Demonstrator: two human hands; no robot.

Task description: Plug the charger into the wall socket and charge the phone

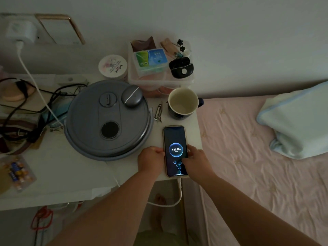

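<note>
The phone (174, 139) lies face up near the right edge of the white table (74, 173), its screen lit with a charging animation reading 86.90%. A white cable (179, 194) is plugged into its near end and loops down below the table. My left hand (150, 159) touches the phone's left edge. My right hand (196, 161) rests on its right edge and lower screen. A white charger (22, 31) sits in the wall socket at the far left, and its cable (35, 86) runs down across the table.
A round grey lidded appliance (107, 119) fills the table's middle, with a small grey case (131, 97) on top. A mug (182, 102), a hair clip (159, 111), a clear box (159, 68) of small items and a cream jar (113, 67) stand behind the phone. Black cables (23, 103) clutter the left. A bed (257, 166) lies right.
</note>
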